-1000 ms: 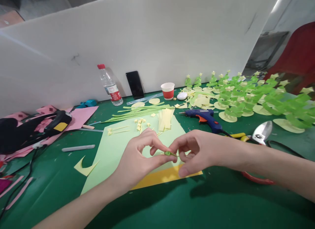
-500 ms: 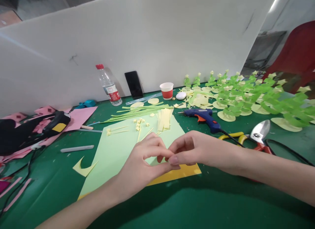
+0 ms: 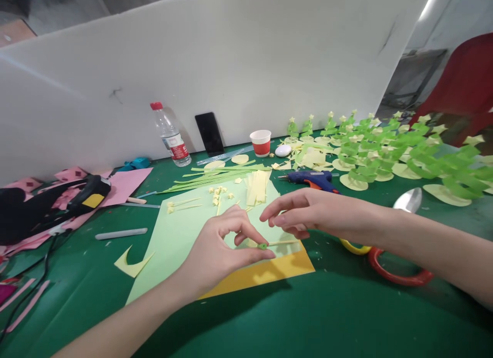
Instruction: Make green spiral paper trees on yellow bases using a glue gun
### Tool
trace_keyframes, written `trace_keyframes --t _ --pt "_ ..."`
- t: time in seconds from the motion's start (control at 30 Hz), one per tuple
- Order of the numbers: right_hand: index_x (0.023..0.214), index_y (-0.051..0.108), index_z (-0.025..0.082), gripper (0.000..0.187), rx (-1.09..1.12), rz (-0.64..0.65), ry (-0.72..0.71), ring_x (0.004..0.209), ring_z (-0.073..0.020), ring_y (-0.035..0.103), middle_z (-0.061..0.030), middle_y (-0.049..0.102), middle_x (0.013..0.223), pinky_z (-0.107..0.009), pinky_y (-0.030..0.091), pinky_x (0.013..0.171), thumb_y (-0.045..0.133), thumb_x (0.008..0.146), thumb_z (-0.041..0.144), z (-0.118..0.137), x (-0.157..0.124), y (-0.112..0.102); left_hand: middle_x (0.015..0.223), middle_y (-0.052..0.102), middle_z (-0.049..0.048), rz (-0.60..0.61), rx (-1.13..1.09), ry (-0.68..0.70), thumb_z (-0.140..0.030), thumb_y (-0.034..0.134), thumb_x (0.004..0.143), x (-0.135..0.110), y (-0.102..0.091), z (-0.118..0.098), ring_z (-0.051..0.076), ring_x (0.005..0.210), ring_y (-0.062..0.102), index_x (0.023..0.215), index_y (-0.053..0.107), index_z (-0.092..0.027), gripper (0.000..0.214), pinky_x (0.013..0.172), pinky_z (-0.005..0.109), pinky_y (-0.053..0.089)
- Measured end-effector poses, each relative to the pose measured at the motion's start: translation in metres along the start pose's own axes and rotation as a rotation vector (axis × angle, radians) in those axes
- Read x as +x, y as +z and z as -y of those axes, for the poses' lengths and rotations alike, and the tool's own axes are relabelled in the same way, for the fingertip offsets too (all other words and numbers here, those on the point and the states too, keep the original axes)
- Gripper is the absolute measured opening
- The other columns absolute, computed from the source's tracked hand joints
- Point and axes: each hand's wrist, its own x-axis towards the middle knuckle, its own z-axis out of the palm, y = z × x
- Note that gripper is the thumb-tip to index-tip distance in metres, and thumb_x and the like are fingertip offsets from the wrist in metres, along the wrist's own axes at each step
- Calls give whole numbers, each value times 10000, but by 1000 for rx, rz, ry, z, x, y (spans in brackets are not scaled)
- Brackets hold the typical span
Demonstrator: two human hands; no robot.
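Observation:
My left hand (image 3: 219,250) pinches a small green rolled paper piece (image 3: 263,245) on a thin pale yellow stick (image 3: 283,242), thumb and forefinger closed on it. It hovers over a light green paper sheet (image 3: 181,234) that lies on a yellow sheet (image 3: 269,268). Just above and to the right, my right hand (image 3: 308,211) is lifted off the piece, fingers loosely apart and holding nothing. A blue glue gun (image 3: 314,179) lies right behind the right hand.
Rows of green paper trees (image 3: 389,147) on pale discs fill the right back. Scissors with red and yellow handles (image 3: 393,265) lie under my right forearm. Green paper strips (image 3: 215,174), a red cup (image 3: 261,142), a water bottle (image 3: 170,134), a phone (image 3: 210,133) and a black tool (image 3: 57,201) lie around.
My right hand has let go of the green piece and risen up and away to the right. My left hand still pinches the piece, whose stick now shows.

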Motion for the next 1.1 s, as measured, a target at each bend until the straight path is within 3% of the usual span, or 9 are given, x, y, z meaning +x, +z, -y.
trace_keyframes --t 0.1,0.3,0.57,0.77,0.93,1.1 --pt "845 629 173 186 39 20 16 537 -57 324 36 398 599 -202 298 524 542 761 314 -2 2 3 551 418 -50 -4 13 -22 -242 709 589 1 1 2 125 577 415 525 574 -191 158 686 326 343" --pt "803 648 141 262 80 96 33 533 -55 331 31 438 596 -208 294 511 596 709 380 -4 4 13 551 376 -50 -10 44 -31 -261 682 610 2 2 3 128 577 389 514 529 -186 196 599 290 317" --pt "680 622 135 239 130 74 38 504 -49 320 43 425 549 -213 254 474 635 664 373 -11 8 21 555 381 -41 -19 80 1 -243 650 638 0 5 5 128 580 384 499 506 -181 210 573 281 322" --pt "671 612 129 222 119 73 42 518 -52 337 35 443 566 -212 260 475 638 660 349 -10 8 19 551 407 -41 -19 56 25 -225 680 635 1 5 6 127 590 408 540 577 -187 146 586 273 334" --pt "661 607 131 160 133 64 38 490 -44 318 47 416 537 -211 273 484 613 685 290 -9 9 11 610 478 -44 -1 22 72 -230 689 645 3 -1 7 126 632 459 702 640 -226 76 630 271 349" --pt "699 620 127 113 174 81 12 477 -46 276 65 337 490 -206 269 484 557 719 219 -10 11 6 632 529 -24 -37 11 84 -218 648 683 4 -2 10 128 646 479 605 611 -198 89 617 261 374"
